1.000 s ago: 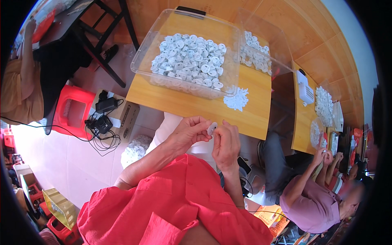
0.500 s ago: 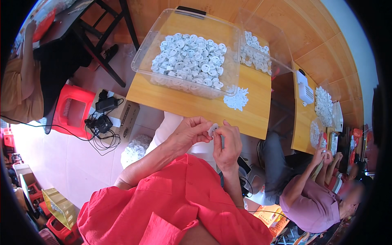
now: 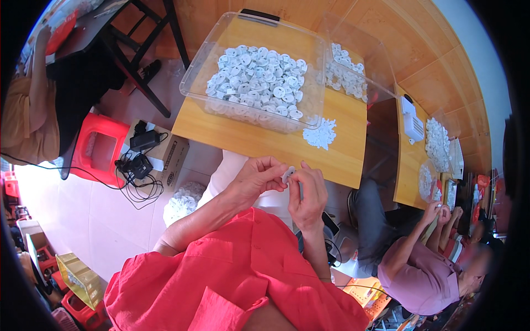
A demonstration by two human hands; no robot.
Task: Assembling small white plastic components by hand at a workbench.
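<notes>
Both hands are up in front of the red shirt, just below the edge of the yellow table (image 3: 259, 138). The left hand (image 3: 255, 179) and the right hand (image 3: 308, 193) meet, and each grip is closed on a small white round part (image 3: 287, 174) pinched between the fingertips. On the table sits a clear plastic box (image 3: 256, 71) full of white parts. A small white pile (image 3: 320, 134) lies beside it. A brown cardboard box (image 3: 165, 160) sits on the floor.

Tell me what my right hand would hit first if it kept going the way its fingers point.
Probably the near edge of the yellow table, just below the small loose pile of white parts. The right hand points up the picture toward it, but depth is unclear.
</notes>
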